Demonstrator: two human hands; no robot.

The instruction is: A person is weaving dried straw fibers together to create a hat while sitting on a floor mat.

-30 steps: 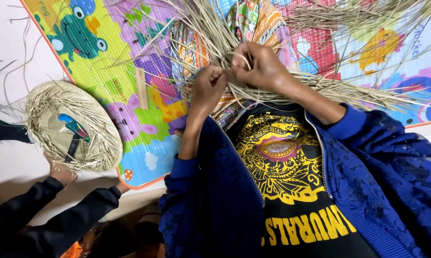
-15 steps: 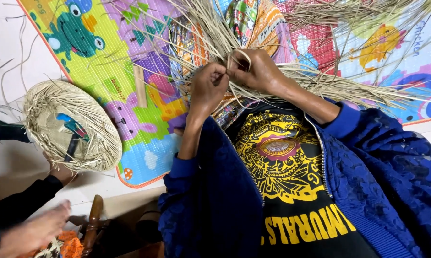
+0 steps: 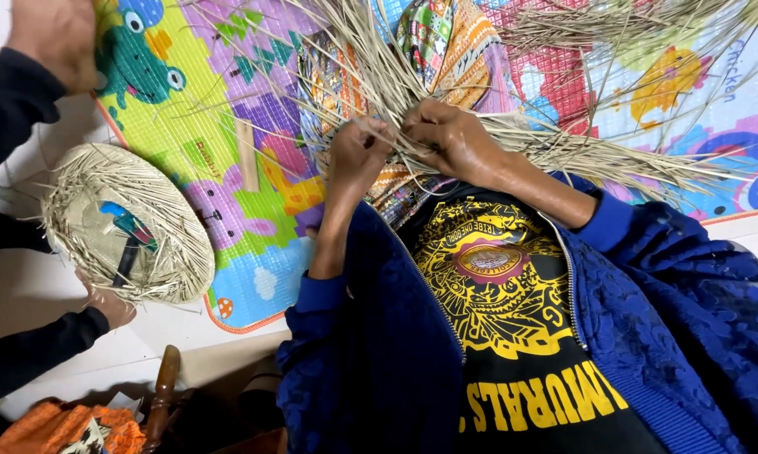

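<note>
Long dry straw strands (image 3: 564, 151) fan out from a bunch held just above my chest, over a colourful patterned cloth (image 3: 436, 38). My left hand (image 3: 358, 155) pinches a few strands at the bunch's left side. Beside it, almost touching, my right hand (image 3: 456, 139) is closed on the strands where they cross. Blue jacket sleeves cover both my arms. The woven part under my fingers is hidden.
A bright cartoon play mat (image 3: 253, 193) covers the floor. At the left another person's hand (image 3: 110, 304) holds a round woven straw disc (image 3: 126, 223); their other hand (image 3: 55, 38) is at the top left. A wooden handle (image 3: 162, 395) and orange cloth (image 3: 68, 430) lie bottom left.
The other person's free hand has gone from the bottom left up to the top left corner. My two hands stay on the straw bunch, fingers shifting slightly.
</note>
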